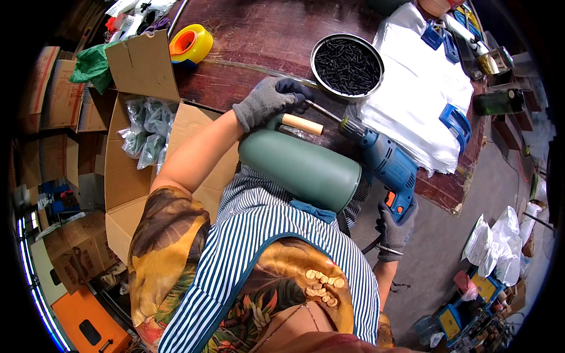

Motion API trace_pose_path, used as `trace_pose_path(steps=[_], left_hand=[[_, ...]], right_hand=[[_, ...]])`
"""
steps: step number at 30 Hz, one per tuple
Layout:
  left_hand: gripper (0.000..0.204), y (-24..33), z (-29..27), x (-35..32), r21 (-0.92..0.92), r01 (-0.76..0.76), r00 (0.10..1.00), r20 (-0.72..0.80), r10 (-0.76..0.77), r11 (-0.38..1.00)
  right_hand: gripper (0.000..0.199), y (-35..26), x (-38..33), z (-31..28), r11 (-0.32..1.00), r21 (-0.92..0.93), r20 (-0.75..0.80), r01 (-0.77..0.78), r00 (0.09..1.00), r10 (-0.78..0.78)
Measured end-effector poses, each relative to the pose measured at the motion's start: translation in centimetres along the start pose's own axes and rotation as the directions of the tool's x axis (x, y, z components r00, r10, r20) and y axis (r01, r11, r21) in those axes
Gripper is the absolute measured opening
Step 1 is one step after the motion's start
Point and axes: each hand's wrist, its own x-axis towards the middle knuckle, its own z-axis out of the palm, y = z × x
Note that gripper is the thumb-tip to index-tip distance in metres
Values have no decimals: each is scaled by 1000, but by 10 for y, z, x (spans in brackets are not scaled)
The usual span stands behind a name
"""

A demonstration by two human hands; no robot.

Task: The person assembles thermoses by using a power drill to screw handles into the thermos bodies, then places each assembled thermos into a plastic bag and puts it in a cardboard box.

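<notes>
My left hand (272, 101), in a grey glove with dark fingertips, has its fingers pinched at the tip of a long screwdriver bit (322, 111). What is between those fingers is hidden. My right hand (396, 226), also gloved, grips the handle of a blue power drill (389, 162) that carries the bit in its chuck. The drill points up and left. Across my lap lies a dark green cylinder (300, 166), with a wooden-grip handle (302, 124) by its upper left end. Beyond the bit stands a round bowl (312, 63) full of black screws (347, 66).
A reddish-brown table (259, 35) spans the far side. White plastic bags (421, 100) are stacked on it, with a blue tool (456, 126) on top. A yellow tape roll (203, 42) lies at left. Nearby, an open carton (120, 170) holds plastic-wrapped parts (147, 130).
</notes>
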Motion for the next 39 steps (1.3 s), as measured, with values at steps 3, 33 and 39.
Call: trace_pose_path(steps=[3,33,39], left_hand=[[25,-6,1,1,-4,-29,999,-14,29,1000],[52,-12,3,-38,784,-339,938,236,254,520],[55,-6,3,-35,751,-350,936,256,243,560]], right_hand=[[81,0,-2,3,1000,13,-8,-4,1000,4],[51,17,65,-108,499,481,656,-721,673,341],[50,10,67,-110,473,454,624,-755,649,436]])
